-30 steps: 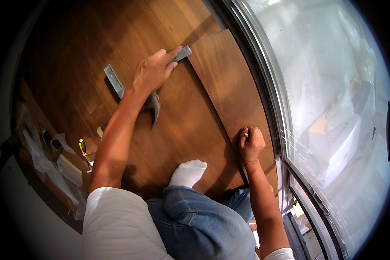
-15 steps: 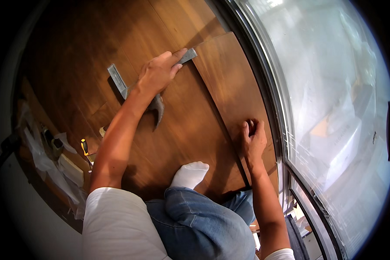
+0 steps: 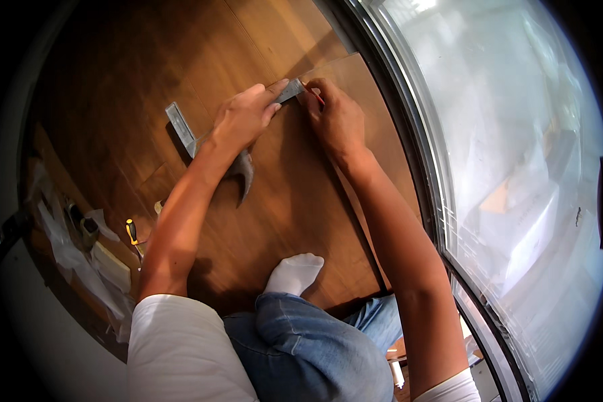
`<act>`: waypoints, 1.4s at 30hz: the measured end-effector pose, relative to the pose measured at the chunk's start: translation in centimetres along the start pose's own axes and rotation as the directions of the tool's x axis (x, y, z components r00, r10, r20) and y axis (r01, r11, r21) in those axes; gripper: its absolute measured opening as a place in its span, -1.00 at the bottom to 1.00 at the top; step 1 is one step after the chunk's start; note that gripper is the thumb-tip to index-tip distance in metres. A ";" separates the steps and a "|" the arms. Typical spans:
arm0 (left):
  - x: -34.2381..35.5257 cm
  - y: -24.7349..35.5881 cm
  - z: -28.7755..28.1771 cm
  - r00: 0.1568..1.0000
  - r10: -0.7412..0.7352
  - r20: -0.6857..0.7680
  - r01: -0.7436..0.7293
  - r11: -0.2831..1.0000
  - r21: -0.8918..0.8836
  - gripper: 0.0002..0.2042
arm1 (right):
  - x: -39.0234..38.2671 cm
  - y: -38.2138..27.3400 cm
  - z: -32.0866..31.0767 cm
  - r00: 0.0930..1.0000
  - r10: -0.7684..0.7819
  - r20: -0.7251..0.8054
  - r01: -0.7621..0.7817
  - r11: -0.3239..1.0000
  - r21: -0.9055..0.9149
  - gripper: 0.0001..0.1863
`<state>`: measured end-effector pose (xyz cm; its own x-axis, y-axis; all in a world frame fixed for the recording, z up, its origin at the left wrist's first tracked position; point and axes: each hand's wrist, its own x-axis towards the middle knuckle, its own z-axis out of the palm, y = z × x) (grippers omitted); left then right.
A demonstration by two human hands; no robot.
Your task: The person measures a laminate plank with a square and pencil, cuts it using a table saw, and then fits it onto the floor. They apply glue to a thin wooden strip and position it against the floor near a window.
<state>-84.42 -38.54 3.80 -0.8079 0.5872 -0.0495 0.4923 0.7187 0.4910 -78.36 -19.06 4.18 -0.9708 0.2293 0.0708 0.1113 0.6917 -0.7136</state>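
Observation:
My left hand is closed on a flat grey metal bar, pressing it to the brown wood boards. Its far end lies by the edge of a loose plank. At that end my right hand pinches a thin red pencil, its tip close to the bar. An angled metal piece shows left of my left wrist; my arm hides whether it joins the bar. Beneath the left forearm, a curved metal claw, perhaps a hammer's, rests on the boards.
A sliding glass door with a dark track runs along the right. At left lie a yellow-and-black screwdriver and clear plastic wrapping. My white-socked foot rests on the floor.
My right hand has moved up and left from the plank's middle to the bar's end, where the red pencil now shows. My left hand stays nearly still.

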 end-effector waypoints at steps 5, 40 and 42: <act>0.0 0.0 0.0 1.000 -0.007 0.013 0.007 1.000 -0.009 -0.52 | 0.4 -0.1 0.8 0.999 -0.028 -0.047 0.027 0.999 -0.026 -0.88; 0.4 -7.5 -3.6 0.991 -0.012 -0.133 0.041 0.975 0.219 -0.59 | -26.2 0.1 -14.1 0.878 0.435 0.197 -0.441 0.897 -0.015 -0.83; 0.5 -7.8 -3.2 0.985 -0.012 -0.171 0.052 0.971 0.234 -0.59 | -29.5 -1.1 -17.9 0.831 0.507 0.228 -0.510 0.859 -0.048 -0.82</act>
<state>-89.67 -45.08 2.69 -0.8572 0.5064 0.0937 0.5114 0.8155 0.2710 -46.00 -14.30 15.32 -0.7992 0.3848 -0.4618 0.6011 0.5097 -0.6155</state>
